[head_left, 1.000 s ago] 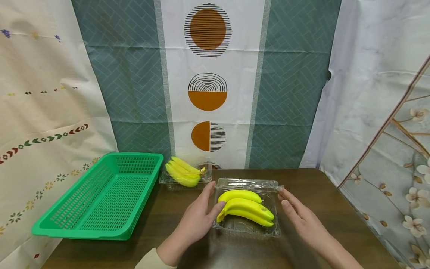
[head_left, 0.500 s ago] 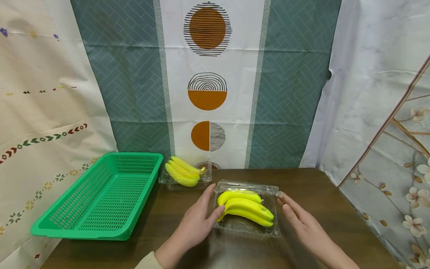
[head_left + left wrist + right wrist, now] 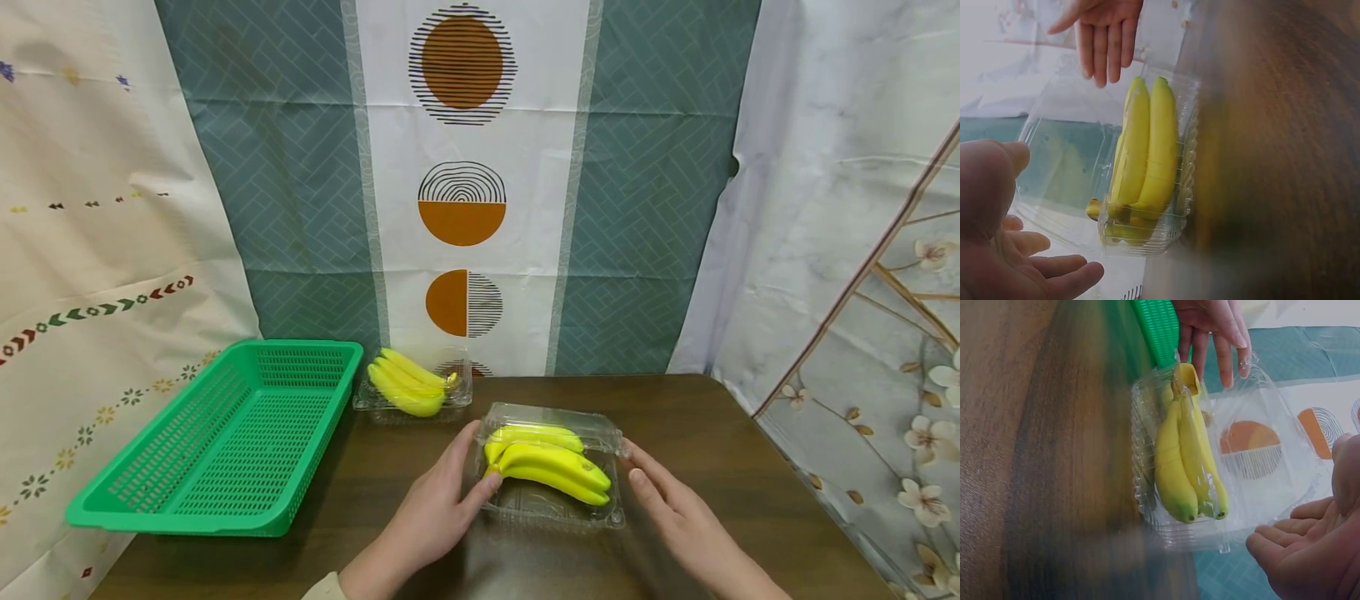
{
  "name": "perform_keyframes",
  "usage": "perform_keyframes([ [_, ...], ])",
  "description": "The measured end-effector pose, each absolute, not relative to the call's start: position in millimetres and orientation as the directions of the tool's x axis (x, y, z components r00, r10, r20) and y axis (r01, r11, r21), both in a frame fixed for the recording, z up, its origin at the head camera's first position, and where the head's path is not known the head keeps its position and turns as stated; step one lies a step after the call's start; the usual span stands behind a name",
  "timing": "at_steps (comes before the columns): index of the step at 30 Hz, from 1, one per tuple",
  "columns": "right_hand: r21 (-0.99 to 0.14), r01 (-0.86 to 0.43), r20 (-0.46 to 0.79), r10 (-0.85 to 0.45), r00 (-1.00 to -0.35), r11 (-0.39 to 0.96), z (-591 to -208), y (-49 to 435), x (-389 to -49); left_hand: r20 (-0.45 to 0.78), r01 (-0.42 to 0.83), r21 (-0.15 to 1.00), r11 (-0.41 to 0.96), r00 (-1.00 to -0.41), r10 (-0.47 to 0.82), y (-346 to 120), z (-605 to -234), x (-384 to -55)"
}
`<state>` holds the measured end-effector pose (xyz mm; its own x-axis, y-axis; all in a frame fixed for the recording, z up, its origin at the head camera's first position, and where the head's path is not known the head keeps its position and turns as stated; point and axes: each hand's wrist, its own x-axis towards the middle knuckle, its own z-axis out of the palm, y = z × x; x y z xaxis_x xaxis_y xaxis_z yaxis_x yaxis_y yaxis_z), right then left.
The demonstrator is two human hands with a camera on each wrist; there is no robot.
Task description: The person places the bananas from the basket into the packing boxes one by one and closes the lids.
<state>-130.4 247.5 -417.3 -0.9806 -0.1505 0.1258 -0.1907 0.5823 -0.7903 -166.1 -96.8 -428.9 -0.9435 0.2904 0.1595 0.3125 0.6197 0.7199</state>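
A clear plastic clamshell box (image 3: pixel 555 518) lies on the table in the head view, with a bunch of yellow bananas (image 3: pixel 555 467) in its base. Its hinged lid (image 3: pixel 558 419) leans over the back of the bananas, partly lowered. My left hand (image 3: pixel 437 506) is at the left side of the lid, fingers extended and thumb near the banana stems. At the lid's right corner are the fingertips of my right hand (image 3: pixel 678 506), fingers fairly straight. Both wrist views show the lid (image 3: pixel 1060 162) tilted away from the base, and the bananas (image 3: pixel 1175 469) lying between the hands.
Behind and left of my left hand, a second clear box (image 3: pixel 459 398) holds another bunch of bananas (image 3: pixel 408 383). A green plastic basket (image 3: pixel 180 523) stands on the left of the dark wooden table (image 3: pixel 697 417). Patterned cloths (image 3: pixel 300 167) hang around the back and sides.
The lid has swung forward and down over the rear bananas. Both hands have moved slightly with it, staying at its sides. The box base and basket have stayed in place.
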Motion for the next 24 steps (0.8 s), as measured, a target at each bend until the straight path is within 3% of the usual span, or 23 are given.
perform_keyframes([
  [11, -0.733, -0.234, 0.178, -0.153, -0.972, 0.639, -425.6, 246.2, -125.1, 0.073, 0.259, 0.733, 0.629, -0.949, 0.306, -97.8, -432.0, -162.6],
  [24, -0.733, -0.219, 0.174, -0.133, -0.976, 0.644, -435.3, 242.8, -123.9, 0.110, 0.301, 0.712, 0.634, -0.940, 0.322, -100.7, -438.1, -159.8],
])
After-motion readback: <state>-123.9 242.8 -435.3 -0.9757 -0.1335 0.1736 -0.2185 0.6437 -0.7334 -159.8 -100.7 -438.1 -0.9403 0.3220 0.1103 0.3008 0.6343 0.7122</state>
